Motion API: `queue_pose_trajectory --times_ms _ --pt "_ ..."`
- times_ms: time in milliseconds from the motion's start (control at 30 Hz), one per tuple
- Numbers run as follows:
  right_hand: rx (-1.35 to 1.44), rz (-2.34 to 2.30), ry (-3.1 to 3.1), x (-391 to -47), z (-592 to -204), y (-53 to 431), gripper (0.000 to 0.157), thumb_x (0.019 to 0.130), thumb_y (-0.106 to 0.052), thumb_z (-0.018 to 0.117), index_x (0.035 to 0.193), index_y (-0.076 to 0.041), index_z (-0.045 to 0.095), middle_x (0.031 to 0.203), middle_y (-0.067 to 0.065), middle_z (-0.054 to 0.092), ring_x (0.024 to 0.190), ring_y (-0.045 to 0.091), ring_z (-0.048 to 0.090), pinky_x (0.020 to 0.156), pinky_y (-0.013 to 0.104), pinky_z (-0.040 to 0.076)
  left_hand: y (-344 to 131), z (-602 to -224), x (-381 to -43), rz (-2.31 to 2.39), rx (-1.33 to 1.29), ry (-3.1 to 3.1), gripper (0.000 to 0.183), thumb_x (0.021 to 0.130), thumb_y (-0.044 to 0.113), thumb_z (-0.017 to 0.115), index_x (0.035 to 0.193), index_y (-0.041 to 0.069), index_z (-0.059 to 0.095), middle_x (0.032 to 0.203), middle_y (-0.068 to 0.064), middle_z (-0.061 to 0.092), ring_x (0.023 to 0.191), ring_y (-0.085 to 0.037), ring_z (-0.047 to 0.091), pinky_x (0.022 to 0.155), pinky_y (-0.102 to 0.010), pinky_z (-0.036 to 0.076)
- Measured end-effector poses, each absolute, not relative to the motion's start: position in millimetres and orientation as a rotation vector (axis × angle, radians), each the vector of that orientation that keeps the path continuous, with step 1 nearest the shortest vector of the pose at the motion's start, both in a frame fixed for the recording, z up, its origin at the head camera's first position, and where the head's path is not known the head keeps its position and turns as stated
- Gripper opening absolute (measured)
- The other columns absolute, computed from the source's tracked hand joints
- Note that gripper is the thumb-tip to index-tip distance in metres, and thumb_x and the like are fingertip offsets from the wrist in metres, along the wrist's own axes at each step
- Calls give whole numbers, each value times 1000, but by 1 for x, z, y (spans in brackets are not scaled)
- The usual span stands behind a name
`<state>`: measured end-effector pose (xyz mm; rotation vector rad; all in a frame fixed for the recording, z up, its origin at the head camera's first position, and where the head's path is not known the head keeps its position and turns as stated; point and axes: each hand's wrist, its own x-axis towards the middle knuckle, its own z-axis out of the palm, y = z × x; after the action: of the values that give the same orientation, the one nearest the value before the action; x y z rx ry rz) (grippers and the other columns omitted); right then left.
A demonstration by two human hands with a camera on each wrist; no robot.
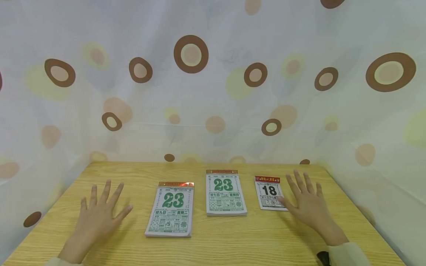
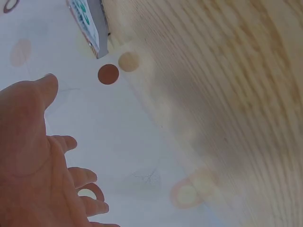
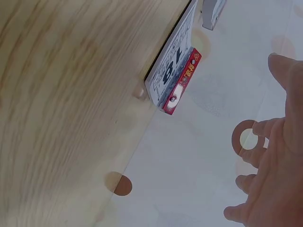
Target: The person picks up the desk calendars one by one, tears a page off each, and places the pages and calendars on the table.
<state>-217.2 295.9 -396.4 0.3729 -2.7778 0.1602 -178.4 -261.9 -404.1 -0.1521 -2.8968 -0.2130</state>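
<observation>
Three tear-off calendars lie face up on a wooden table (image 1: 126, 251). The left calendar (image 1: 171, 210) and the middle calendar (image 1: 225, 194) both carry a large green 23 below a shiny red and gold top strip. On the right is a smaller calendar (image 1: 270, 194) with a black 18 and a red header. My left hand (image 1: 98, 218), fingers spread, is held over the table left of the left calendar and grips nothing. My right hand (image 1: 311, 207) is spread too, its thumb overlapping the small calendar's lower right corner in the head view.
Behind the table hangs a pale curtain (image 1: 213, 99) with brown, yellow and peach circles, which also runs along both sides. The table's far edge meets it just behind the calendars. A dark band (image 1: 323, 258) shows at my right sleeve.
</observation>
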Motion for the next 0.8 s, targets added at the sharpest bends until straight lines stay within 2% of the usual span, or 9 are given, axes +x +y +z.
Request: queue_pose_trajectory --times_ms 233,467,800 --pt "392 158 -2774 -220 -396 289 78 89 -52 47 148 -16 11 153 16 9 141 37 -1 105 68 2 -258 -403 -182 -205 -175 -2880 77 88 60 41 148 24 9 148 -27 15 130 -59 6 94 -77 11" --pt "456 140 -2709 -227 -396 276 77 86 -47 54 146 -11 21 149 19 21 137 40 16 103 68 14 -254 -404 -189 -188 -198 -2855 75 88 59 42 147 21 16 146 -27 22 128 -59 14 95 -75 14" --pt "549 113 -2654 -235 -400 253 71 84 -47 57 139 -6 36 144 18 35 132 39 30 101 65 24 -243 -406 -197 -155 -260 -2834 71 89 55 44 144 14 27 144 -27 28 126 -57 24 98 -70 22"
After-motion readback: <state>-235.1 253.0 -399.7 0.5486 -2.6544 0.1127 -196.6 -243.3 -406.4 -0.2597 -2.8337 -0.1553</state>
